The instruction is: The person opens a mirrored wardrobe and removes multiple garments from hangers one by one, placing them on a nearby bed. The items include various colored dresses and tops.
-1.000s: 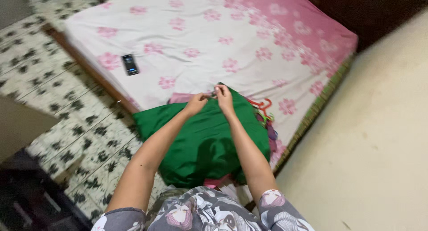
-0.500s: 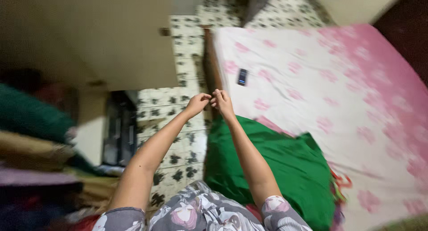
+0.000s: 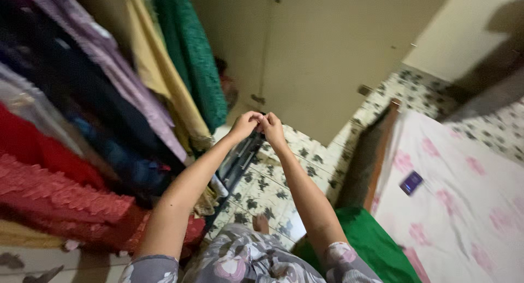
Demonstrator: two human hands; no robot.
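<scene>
Half a second ago my hands were raised beside the bed with the green cloth below them; now I have swung round to face the wardrobe, and the bed has slid off to my right. Judging by that turn, whatever I was pinching over the bed is coming with me towards the hanging clothes.

My left hand [image 3: 244, 123] and my right hand [image 3: 273, 128] meet fingertip to fingertip out in front of me, both curled nearly closed as if pinching something small between them. What it is I cannot tell; it is too small and hidden by the fingers.

Just left of my hands hangs a row of garments: a dark green knitted one [image 3: 196, 54], a pale yellow one [image 3: 158, 70], a lilac one [image 3: 103, 59] and, nearer my elbow, a red textured one [image 3: 49, 190]. Beyond my hands stands a cream wardrobe door [image 3: 327, 54]. Beneath them lies a floor of white tiles with dark leaf prints [image 3: 267, 190]. Down by my right elbow sits the crumpled shiny green fabric [image 3: 376, 245], on the edge of the bed with its white sheet printed with pink flowers [image 3: 464, 206], where a small dark phone [image 3: 411, 182] rests.
</scene>
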